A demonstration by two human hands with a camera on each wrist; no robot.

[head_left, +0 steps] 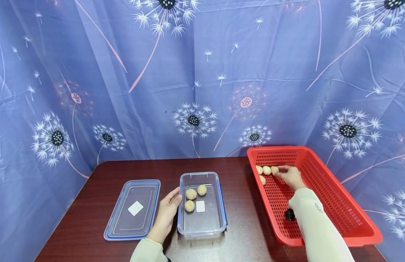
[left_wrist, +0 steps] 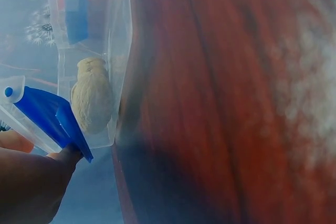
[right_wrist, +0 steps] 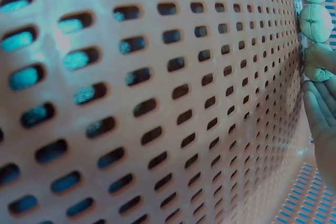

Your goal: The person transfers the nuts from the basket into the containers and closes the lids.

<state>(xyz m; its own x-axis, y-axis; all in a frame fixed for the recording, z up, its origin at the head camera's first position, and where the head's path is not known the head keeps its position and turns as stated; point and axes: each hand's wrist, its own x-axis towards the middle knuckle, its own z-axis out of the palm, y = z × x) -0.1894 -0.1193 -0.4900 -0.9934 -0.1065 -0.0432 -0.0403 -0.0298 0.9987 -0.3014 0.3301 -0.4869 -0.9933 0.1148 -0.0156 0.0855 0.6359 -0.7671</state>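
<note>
A clear plastic food box (head_left: 202, 229) with blue side clips stands mid-table, holding a few walnuts (head_left: 191, 194) and a small white square. My left hand (head_left: 168, 209) grips the box's left wall, thumb near the rim. The left wrist view shows those fingers at a blue clip (left_wrist: 52, 116), with walnuts (left_wrist: 92, 98) behind the clear wall. Inside the red basket, my right hand (head_left: 289, 177) pinches a walnut (head_left: 274, 170) between thumb and fingertips. Several walnuts (head_left: 266, 170) lie beside it along the basket's left side. The right wrist view has the pinched walnut (right_wrist: 316, 66) at its right edge.
A clear lid (head_left: 124, 223) with a blue seal and a white label lies flat on the dark wooden table (head_left: 241, 218), left of the box. The red perforated basket (head_left: 349, 203) takes up the right side. A blue dandelion-print curtain (head_left: 222, 43) hangs behind.
</note>
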